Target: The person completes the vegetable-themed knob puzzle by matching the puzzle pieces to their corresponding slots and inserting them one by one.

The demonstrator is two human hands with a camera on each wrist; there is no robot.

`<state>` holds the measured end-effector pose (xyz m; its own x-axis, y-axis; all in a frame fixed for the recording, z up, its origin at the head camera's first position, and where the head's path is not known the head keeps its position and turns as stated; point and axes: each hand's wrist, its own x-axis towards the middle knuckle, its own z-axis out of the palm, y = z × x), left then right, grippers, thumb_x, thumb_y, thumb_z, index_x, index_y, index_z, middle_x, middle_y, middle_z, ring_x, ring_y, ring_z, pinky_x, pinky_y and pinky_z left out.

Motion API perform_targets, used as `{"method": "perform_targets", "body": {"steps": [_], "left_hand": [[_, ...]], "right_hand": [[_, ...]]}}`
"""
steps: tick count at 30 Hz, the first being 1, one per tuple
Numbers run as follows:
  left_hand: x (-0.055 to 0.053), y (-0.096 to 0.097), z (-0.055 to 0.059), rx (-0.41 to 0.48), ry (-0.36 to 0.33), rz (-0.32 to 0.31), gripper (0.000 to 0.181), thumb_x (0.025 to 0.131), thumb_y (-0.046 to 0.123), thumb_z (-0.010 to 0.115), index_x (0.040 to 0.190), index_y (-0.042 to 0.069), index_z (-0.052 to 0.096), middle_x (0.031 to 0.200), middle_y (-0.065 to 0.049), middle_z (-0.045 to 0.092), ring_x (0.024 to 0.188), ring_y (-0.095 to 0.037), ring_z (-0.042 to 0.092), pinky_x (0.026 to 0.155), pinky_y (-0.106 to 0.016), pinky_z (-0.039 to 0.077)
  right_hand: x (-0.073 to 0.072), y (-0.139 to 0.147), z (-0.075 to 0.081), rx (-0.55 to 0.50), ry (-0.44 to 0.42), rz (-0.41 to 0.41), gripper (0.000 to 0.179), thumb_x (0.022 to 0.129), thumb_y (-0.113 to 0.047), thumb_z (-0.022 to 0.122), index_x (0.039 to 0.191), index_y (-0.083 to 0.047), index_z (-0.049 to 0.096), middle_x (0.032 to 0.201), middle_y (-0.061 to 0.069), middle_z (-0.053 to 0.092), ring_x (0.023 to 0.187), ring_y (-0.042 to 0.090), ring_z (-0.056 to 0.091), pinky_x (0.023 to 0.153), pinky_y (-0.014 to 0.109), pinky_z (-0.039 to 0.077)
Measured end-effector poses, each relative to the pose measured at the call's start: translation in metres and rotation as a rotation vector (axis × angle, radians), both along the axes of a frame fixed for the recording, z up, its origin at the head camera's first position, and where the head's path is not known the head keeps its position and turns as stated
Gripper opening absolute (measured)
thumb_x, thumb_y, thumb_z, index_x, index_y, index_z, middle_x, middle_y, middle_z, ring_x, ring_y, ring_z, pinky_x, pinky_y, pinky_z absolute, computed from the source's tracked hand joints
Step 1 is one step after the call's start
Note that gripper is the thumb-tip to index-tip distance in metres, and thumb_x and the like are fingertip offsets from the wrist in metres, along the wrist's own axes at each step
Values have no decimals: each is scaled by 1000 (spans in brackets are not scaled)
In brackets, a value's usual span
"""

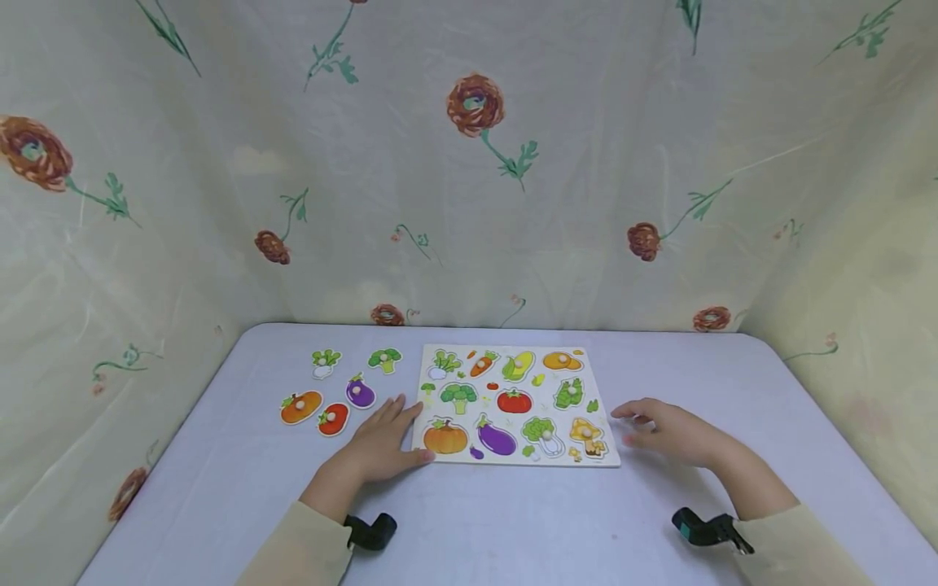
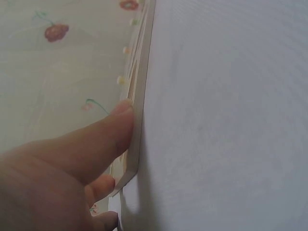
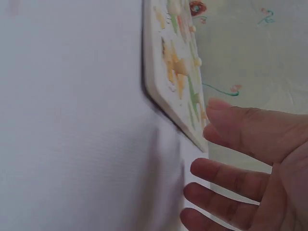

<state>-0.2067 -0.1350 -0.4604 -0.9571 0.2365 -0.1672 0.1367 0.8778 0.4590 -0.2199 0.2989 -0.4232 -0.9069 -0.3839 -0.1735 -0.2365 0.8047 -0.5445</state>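
A white vegetable puzzle board lies flat on the table. My left hand rests along its left edge, thumb at the near corner and fingers extended; the left wrist view shows the thumb touching the board's side. Off the right edge, my right hand hovers with loosely bent fingers, apart from the board and holding nothing. Left of the board lie loose knobbed pieces: a white radish, a broccoli, an eggplant, a pumpkin and a tomato.
Knobbed pieces sit in the board, among them a carrot, a corn cob and a mushroom. A white cloth covers the table. A flowered curtain hangs behind and at both sides.
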Motion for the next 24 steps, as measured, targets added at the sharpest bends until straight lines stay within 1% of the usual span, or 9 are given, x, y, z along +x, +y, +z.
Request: {"method": "perform_targets", "body": {"steps": [5,7,9,12,14,16,24], "left_hand": [[-2,-1,0,-2,-3,6,83,87,47,73,155,15,39,165,-14,21,153,-34,12,119,-60,17],[-3,-1,-1,1,2,8,83,87,46,73,155,14,39,165,-15,21,153,-34,12,119,-60,16],[-6,-2,-6,1,9,10,83,87,46,73,155,15,39,165,-14,20,153,-34,11,119,-61,16],[-6,-3,-6,5,11,9,84,86,47,74,155,15,39,165,-14,21,153,-34,12,118,-61,17],[-6,-4,-5,3,13,9,84,86,48,74,155,16,39,165,-14,21,153,-34,12,118,-62,18],[-4,-3,-1,3,8,5,84,86,48,74,155,15,40,165,-14,22,153,-35,13,118,-62,18],[0,0,2,-4,8,-2,84,85,49,75,154,16,41,164,-14,23,152,-36,15,116,-65,20]], "right_hand": [[3,-3,-11,-50,49,48,48,91,-20,74,132,0,59,136,30,53,130,53,43,106,66,35],[3,-4,-15,-33,75,69,51,90,-21,74,133,1,58,137,31,52,131,54,41,107,67,33],[2,-5,-18,-5,96,81,54,89,-22,75,134,1,56,138,32,50,132,55,40,107,68,32],[2,-8,-19,43,105,76,59,89,-25,75,138,1,54,141,33,47,133,55,38,107,68,31],[3,-11,-19,51,106,70,61,89,-26,75,140,1,53,143,33,46,134,56,37,108,69,30],[4,-12,-19,56,105,69,63,89,-27,75,140,1,52,144,34,44,134,56,36,108,69,29],[9,-9,-19,101,84,52,66,89,-34,74,143,-1,51,146,35,40,134,58,33,106,72,29]]}}
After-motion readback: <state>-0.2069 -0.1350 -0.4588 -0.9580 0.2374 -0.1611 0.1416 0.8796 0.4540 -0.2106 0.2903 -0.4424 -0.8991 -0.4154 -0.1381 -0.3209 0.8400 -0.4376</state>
